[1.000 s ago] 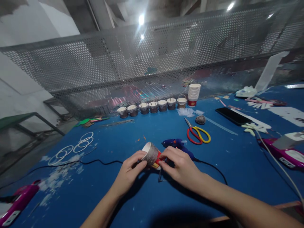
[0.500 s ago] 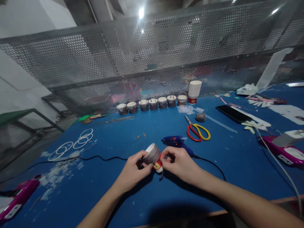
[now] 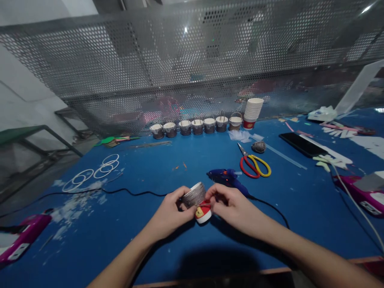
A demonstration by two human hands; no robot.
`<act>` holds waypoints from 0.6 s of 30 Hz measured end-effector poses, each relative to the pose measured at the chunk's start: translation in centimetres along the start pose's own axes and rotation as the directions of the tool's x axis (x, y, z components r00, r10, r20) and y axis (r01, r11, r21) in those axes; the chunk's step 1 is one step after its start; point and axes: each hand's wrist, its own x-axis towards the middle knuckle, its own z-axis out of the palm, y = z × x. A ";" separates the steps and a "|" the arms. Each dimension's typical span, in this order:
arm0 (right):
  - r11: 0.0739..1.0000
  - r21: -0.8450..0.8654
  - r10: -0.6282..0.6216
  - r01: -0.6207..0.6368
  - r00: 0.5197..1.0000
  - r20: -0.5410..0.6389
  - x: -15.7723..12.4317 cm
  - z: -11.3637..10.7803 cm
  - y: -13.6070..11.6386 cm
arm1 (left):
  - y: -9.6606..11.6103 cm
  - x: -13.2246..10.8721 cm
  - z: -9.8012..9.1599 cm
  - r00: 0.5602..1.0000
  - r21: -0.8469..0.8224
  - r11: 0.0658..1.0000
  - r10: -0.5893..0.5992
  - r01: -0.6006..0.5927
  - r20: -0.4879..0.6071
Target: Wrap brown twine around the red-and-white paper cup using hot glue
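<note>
Both my hands hold a small paper cup (image 3: 198,202) low over the blue table (image 3: 144,240). The cup is tipped, its red and white base toward me, and grey cord is wound round its upper part. My left hand (image 3: 171,212) grips the wrapped side with curled fingers. My right hand (image 3: 229,206) pinches the cup by its base end. A blue glue gun (image 3: 225,178) lies just behind my right hand, its black cable trailing off to the right.
Red and yellow scissors (image 3: 255,166) lie beyond the glue gun. A row of wrapped cups (image 3: 195,126) and a stack of white cups (image 3: 253,112) stand along the mesh fence. White rings (image 3: 96,172), a black cable (image 3: 90,192), a phone (image 3: 300,145) and magenta tools (image 3: 21,244) lie around.
The cup has been turned in my hands so its red base now points down toward me. The camera has tilted down slightly.
</note>
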 end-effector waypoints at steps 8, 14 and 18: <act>0.836 -0.419 -0.413 0.354 0.909 -0.055 -0.3 0.7 1.1 | -0.1 -0.1 0.1 1.000 -0.080 0.997 -0.016 0.018 0.022; 0.831 -0.430 -0.436 0.352 0.893 -0.110 -0.1 1.3 1.4 | 0.0 -0.2 0.4 0.999 -0.086 0.996 -0.013 0.018 0.051; 0.830 -0.444 -0.430 0.337 0.894 -0.127 -0.2 1.3 1.5 | 0.0 -0.2 0.4 1.000 -0.085 0.996 0.011 -0.009 0.027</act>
